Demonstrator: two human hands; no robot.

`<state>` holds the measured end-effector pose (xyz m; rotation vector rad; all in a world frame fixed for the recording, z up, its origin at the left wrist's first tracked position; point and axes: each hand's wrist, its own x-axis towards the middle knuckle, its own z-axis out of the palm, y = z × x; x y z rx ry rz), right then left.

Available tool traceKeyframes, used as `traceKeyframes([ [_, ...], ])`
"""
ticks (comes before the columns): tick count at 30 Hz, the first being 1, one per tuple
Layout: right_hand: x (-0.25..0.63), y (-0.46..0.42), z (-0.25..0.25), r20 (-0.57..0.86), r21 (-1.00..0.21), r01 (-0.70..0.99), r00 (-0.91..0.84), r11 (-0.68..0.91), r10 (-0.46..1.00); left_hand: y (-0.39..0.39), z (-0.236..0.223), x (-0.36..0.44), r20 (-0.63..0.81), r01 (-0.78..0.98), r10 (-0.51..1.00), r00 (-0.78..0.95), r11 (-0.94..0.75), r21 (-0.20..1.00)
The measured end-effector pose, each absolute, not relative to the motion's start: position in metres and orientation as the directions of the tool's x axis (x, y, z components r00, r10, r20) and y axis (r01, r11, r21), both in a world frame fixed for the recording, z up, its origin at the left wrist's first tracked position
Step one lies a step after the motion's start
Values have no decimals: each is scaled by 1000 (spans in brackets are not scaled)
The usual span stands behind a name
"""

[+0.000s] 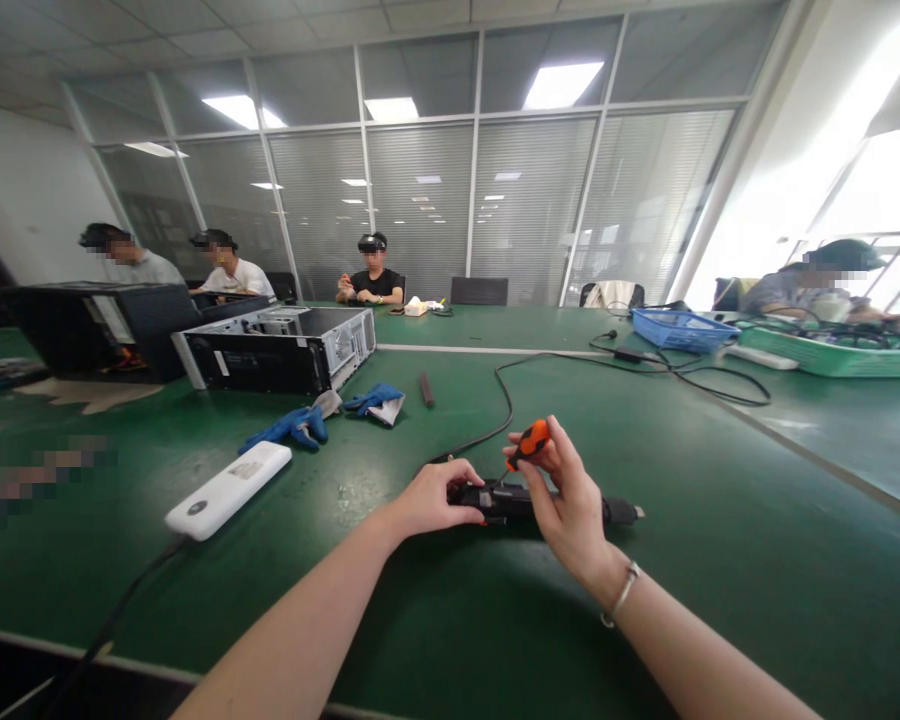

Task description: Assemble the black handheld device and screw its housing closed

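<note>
Right hand point(574, 505): pinching the orange-and-black screwdriver point(529, 444) in its fingertips, wrist raised, forearm slanting in from near right.
Left hand point(436, 497): thumb and fingers clasping the black device point(516, 503) at its left end.
Black device: on the green table point(450, 640) below the screwdriver; tip contact is hard to tell.
Beyond the grip: black cable point(509, 399).
Left of it: white corded block point(232, 485), blue gloves point(291, 428).
In the way: right hand, hiding part of the device.

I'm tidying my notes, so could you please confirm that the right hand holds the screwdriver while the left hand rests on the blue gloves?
Not quite: the head view shows the left hand on the black device, not on the blue gloves. The right hand does hold the screwdriver.
</note>
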<state>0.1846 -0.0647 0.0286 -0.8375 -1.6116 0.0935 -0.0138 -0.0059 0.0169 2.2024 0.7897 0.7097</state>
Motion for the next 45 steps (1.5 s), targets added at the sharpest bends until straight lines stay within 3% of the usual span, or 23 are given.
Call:
traceKeyframes([
  [5, 181, -63, 30, 762, -599, 440, 57, 669, 645, -5, 15, -13, 252, 338, 705, 662, -582, 739],
  [11, 182, -59, 31, 784, -579, 517, 141, 630, 605, -4, 15, -13, 233, 349, 714, 661, -567, 746],
  [17, 178, -61, 32, 728, -642, 360, 7, 677, 686, -5, 16, -11, 223, 330, 723, 654, -538, 776],
  [23, 172, -54, 44, 804, -500, 570, 27, 652, 593, -7, 18, -13, 223, 335, 730, 646, -533, 777],
  [27, 162, -49, 59, 756, -498, 572, -82, 652, 649, -6, 17, -13, 223, 347, 745, 628, -525, 777],
  [33, 158, -52, 50, 823, -459, 618, 26, 638, 567, -6, 19, -12, 218, 376, 761, 611, -522, 766],
  [45, 169, -56, 43, 851, -395, 628, -26, 670, 525, -9, 24, -12, 201, 400, 772, 603, -511, 761],
])
